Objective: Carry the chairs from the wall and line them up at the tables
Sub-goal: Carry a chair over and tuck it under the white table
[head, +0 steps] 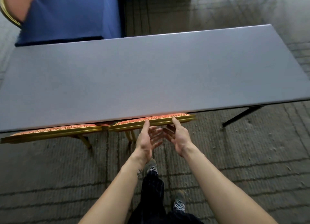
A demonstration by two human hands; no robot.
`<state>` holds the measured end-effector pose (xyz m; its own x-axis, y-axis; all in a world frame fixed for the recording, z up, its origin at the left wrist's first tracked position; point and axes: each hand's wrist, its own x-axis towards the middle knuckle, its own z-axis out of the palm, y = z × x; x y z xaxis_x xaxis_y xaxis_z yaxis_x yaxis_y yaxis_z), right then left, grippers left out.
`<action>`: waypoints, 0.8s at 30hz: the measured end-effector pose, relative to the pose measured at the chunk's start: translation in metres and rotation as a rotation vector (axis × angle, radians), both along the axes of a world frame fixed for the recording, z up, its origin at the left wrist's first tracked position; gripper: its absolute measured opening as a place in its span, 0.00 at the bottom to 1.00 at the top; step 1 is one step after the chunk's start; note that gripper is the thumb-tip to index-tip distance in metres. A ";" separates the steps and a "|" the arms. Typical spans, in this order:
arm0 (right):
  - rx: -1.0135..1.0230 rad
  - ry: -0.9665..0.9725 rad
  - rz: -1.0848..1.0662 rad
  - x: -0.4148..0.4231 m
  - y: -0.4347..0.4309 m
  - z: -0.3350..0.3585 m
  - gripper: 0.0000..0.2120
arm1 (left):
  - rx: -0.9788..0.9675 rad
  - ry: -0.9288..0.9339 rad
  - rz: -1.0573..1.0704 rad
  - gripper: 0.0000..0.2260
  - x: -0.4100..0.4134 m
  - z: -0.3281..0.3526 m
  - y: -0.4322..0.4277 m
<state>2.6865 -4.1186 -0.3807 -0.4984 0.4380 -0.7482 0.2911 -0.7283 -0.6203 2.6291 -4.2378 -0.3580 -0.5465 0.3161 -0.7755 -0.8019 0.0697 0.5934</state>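
Observation:
Two gold-framed chairs with red patterned upholstery are tucked under the near edge of a long grey table [151, 76]. The left chair [50, 133] and the right chair [184, 119] stand side by side, only their top rails showing. My left hand [147, 140] and my right hand [178, 140] are both behind the right chair's back, fingers straight and relaxed. Each thumb tip touches the gold top rail. Neither hand grips anything.
A blue-draped table [72, 14] stands beyond the grey one at the upper left, with another red and gold chair [10, 7] at its corner. A black table leg [241, 114] angles down at right. Patterned carpet [251, 156] covers the floor around my feet.

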 end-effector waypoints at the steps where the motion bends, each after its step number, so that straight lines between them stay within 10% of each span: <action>1: -0.022 0.031 -0.008 0.008 0.001 0.006 0.20 | 0.005 0.015 -0.027 0.27 0.005 0.005 0.004; 24: 0.172 0.340 -0.642 0.399 0.135 0.128 0.12 | 0.330 0.148 -0.623 0.14 0.333 0.126 0.202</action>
<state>3.0853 -3.9839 -0.2525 -0.2968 0.8179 -0.4930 -0.3867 -0.5749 -0.7211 2.9624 -4.0362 -0.2322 -0.2802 0.8084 -0.5176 -0.5808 0.2865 0.7619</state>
